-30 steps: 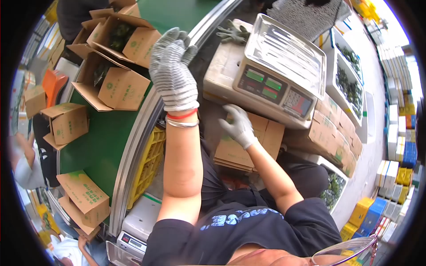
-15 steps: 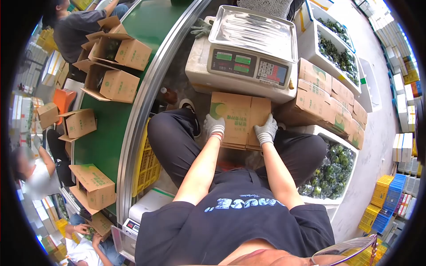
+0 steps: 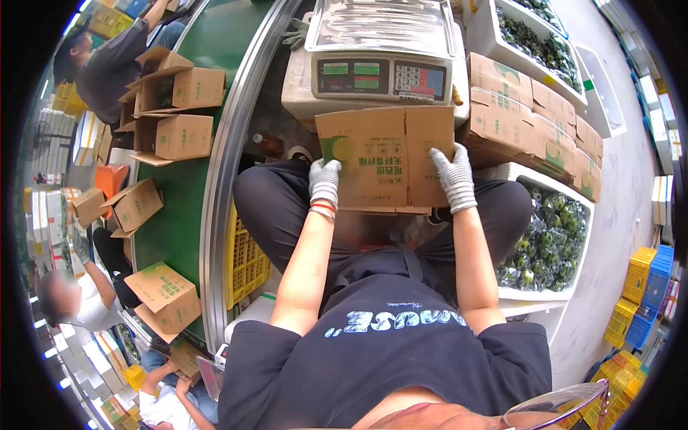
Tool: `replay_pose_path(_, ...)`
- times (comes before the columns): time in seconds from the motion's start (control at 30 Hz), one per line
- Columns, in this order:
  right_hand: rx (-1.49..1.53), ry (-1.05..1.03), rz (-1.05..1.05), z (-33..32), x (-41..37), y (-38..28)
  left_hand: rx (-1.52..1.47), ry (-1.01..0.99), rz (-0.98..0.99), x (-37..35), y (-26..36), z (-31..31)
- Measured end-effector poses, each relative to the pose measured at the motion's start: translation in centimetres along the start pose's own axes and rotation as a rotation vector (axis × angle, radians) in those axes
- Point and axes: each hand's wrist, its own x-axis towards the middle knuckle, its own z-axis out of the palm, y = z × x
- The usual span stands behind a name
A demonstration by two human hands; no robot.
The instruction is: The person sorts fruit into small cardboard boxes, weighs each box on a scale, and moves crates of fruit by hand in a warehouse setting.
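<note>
A flattened brown cardboard carton (image 3: 373, 161) with green printing stands tilted between my knees, in front of the scale. My left hand (image 3: 325, 184), in a pale knitted glove, is closed on its left edge. On the opposite edge, my gloved right hand (image 3: 454, 179) grips with the thumb on the printed face and the other fingers mostly hidden. Another strip of cardboard shows just under the carton's lower edge. Behind it, a digital scale (image 3: 383, 72) with a shiny metal pan rests on a white foam box (image 3: 297, 100).
Flattened cartons (image 3: 534, 115) lie stacked at the right, near a white foam box (image 3: 580, 269) of bagged green fruit. Along the left, a metal rail borders a green conveyor (image 3: 172, 236) carrying open cartons (image 3: 168, 294). A yellow crate (image 3: 247, 258) is beside my left leg. Other people sit beyond the belt.
Both hands have moved apart and up a little, raising the carton so that more of its face shows. The whole view has shifted slightly.
</note>
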Motion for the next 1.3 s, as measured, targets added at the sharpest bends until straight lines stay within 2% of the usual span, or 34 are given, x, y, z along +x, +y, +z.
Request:
replay_pose_path(0.03, 0.087, -0.007, -0.013, -0.6, 0.0, -0.5, -0.106, 0.041, 0.078, -0.3, 0.3, -0.2)
replay_pose_path(0.07, 0.190, -0.033, -0.007, -1.1, -0.3, -1.6, -0.273, -0.020, 0.149, -0.8, 1.1, -0.3)
replay_pose_path(0.1, 0.321, -0.061, 0.009, -1.1, 0.3, -1.1, -0.267, -0.001, 0.213, -1.0, 1.6, -0.5)
replay_pose_path(0.17, 0.241, 0.025, -0.048, -0.5, 0.8, -0.3, -0.486, -0.061, 0.325, -2.3, 2.5, -0.2)
replay_pose_path(0.27, 0.119, 0.110, 0.023, 0.2, 0.5, 0.0, -0.686, -0.234, 0.438, -3.2, 3.2, 0.0)
replay_pose_path(0.37, 0.302, 0.032, 0.074, -0.2, -0.5, -0.8, -0.617, -0.263, 0.439, -4.7, 4.0, -0.6)
replay_pose_path(0.4, 0.323, 0.019, 0.024, -0.4, -0.4, -0.3, -0.591, -0.261, 0.411, -5.0, 4.0, -0.8)
replay_pose_path(0.5, 0.332, -0.202, -0.017, -2.2, -0.3, -1.5, -0.561, -0.214, 0.392, -6.7, 4.2, -1.1)
replay_pose_path(0.63, -0.030, -0.572, -0.114, -3.8, -0.5, -4.6, -0.249, -0.074, 0.316, -7.2, 4.6, -1.0)
replay_pose_path(0.67, -0.073, -0.661, -0.175, -3.7, -0.4, -4.8, -0.170, -0.042, 0.417, -7.6, 5.1, -0.6)
replay_pose_path(0.7, -0.134, -0.728, -0.343, -3.2, -0.2, -5.1, -0.049, -0.056, 0.552, -8.0, 5.4, -0.5)
replay_pose_path(0.77, -0.067, -0.741, -0.367, -1.3, -0.4, -4.7, 0.075, 0.024, 0.819, -9.1, 6.0, 0.6)
replay_pose_path(0.8, -0.021, -0.652, -0.316, -0.3, -0.4, -4.9, 0.100, -0.003, 0.853, -9.4, 6.3, 0.9)
replay_pose_path(0.83, 0.028, -0.497, -0.329, 1.2, 0.7, -2.3, 0.188, 0.003, 0.907, -9.5, 6.8, 0.8)
replay_pose_path(0.9, -0.201, -0.289, -0.137, 2.2, 1.4, -3.4, 0.371, 0.019, 1.015, -9.2, 7.9, 0.3)
replay_pose_path(0.97, -0.198, -0.318, -0.113, 2.4, 2.7, -2.6, 0.521, -0.049, 1.120, -8.4, 8.7, -0.1)
replay_pose_path(1.03, -0.194, -0.323, -0.124, 2.8, 3.5, -1.9, 0.541, -0.309, 1.104, -7.1, 8.4, -1.1)
replay_pose_path(1.07, -0.256, -0.314, -0.131, 2.9, 3.4, -2.4, 0.559, -0.361, 1.018, -6.3, 8.5, -1.3)
replay_pose_path(1.17, -0.062, -0.196, -0.091, 2.3, 2.4, -2.7, 0.749, -0.398, 0.840, -4.4, 8.9, -2.2)
replay_pose_path(1.2, -0.153, -0.147, -0.165, 1.4, 1.7, -3.5, 0.624, -0.425, 0.777, -4.2, 8.7, -2.4)
replay_pose_path(1.23, -0.089, -0.192, -0.189, 0.3, 0.8, -4.5, 0.640, -0.414, 0.807, -4.2, 8.6, -2.4)
replay_pose_path(1.3, -0.132, -0.450, -0.351, -1.2, -0.7, -7.6, 0.677, -0.407, 0.862, -4.6, 8.5, -1.9)
